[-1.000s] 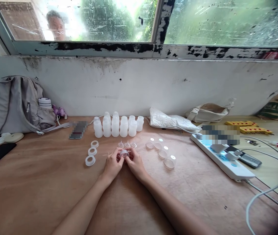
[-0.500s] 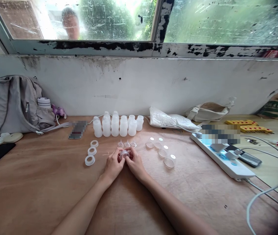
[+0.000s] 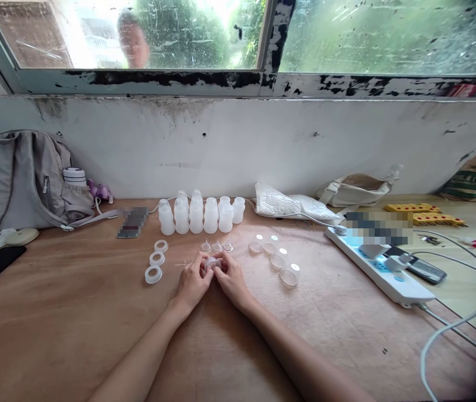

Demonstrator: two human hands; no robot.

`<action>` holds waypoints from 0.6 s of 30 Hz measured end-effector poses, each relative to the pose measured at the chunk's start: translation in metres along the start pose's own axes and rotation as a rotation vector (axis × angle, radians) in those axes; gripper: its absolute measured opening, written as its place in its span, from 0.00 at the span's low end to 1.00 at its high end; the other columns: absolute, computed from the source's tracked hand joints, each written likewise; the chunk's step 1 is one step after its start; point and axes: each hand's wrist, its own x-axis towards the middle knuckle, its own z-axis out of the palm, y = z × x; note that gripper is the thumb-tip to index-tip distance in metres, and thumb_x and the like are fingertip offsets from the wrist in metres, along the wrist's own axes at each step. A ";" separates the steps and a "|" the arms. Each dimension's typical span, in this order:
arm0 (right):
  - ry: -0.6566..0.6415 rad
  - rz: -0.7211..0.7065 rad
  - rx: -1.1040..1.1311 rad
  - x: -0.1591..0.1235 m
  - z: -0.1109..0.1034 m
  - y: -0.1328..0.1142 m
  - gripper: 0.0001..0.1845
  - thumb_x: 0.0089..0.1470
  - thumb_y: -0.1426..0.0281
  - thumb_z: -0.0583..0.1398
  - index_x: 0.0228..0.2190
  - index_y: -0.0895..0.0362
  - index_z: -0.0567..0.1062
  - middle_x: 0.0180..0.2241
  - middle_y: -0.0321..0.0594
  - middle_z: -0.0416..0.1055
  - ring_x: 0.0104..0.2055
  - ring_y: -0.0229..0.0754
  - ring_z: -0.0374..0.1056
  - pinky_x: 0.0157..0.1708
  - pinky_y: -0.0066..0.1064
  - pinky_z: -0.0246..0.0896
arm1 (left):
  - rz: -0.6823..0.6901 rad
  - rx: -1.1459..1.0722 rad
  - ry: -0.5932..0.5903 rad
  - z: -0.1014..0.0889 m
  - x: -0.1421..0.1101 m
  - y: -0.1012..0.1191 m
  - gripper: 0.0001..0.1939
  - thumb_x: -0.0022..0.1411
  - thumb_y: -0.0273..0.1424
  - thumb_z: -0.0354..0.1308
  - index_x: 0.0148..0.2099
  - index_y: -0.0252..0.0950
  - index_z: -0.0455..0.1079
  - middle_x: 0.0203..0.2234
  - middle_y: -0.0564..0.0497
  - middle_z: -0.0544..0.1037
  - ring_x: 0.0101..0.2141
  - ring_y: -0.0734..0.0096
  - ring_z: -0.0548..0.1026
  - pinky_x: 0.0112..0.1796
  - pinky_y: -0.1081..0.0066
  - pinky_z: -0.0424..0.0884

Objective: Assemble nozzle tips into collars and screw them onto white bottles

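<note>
Between the fingertips of my left hand (image 3: 195,277) and my right hand (image 3: 230,277) is a translucent bottle collar ring (image 3: 212,264); both hands are closed on it, low over the wooden table. Fingers cover much of its edge. Just beyond it, clear bottle nipples (image 3: 217,246) stand in a short row. Left of my hands lie three white collar rings (image 3: 153,274). Several clear round caps (image 3: 289,277), each near a small white disc (image 3: 295,267), lie to the right. Behind everything stands a cluster of milky baby bottles (image 3: 196,215), some with clear tops.
A power strip (image 3: 382,271) with plugs and looping cables lies at the right. Along the wall are a grey backpack (image 3: 32,181), a phone (image 3: 133,222), a silvery padded packet (image 3: 292,206) and a cream bag (image 3: 357,191). A person (image 3: 133,42) shows through the window.
My hands stay closed on the ring in nearly the same place, with only a slight shift. Outside the window, the person has moved a little to the right.
</note>
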 end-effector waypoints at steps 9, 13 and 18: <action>-0.024 0.041 0.060 0.000 -0.001 -0.003 0.11 0.39 0.78 0.50 0.29 0.56 0.66 0.19 0.30 0.65 0.20 0.33 0.59 0.21 0.23 0.54 | -0.005 -0.033 0.006 -0.001 0.000 0.000 0.07 0.51 0.26 0.49 0.36 0.40 0.60 0.21 0.58 0.68 0.23 0.76 0.69 0.29 0.76 0.62; -0.025 0.036 0.076 0.000 0.000 -0.004 0.11 0.40 0.76 0.51 0.30 0.56 0.67 0.19 0.30 0.65 0.20 0.33 0.60 0.21 0.23 0.55 | -0.013 -0.057 0.020 -0.001 0.001 0.001 0.08 0.51 0.25 0.48 0.35 0.39 0.60 0.21 0.58 0.68 0.24 0.76 0.69 0.29 0.76 0.62; -0.027 0.001 0.071 -0.001 -0.001 -0.007 0.09 0.41 0.76 0.52 0.29 0.57 0.67 0.19 0.30 0.64 0.21 0.33 0.60 0.21 0.22 0.55 | -0.044 -0.085 0.023 -0.002 0.001 0.001 0.08 0.51 0.25 0.49 0.36 0.39 0.61 0.20 0.58 0.69 0.23 0.76 0.69 0.29 0.76 0.63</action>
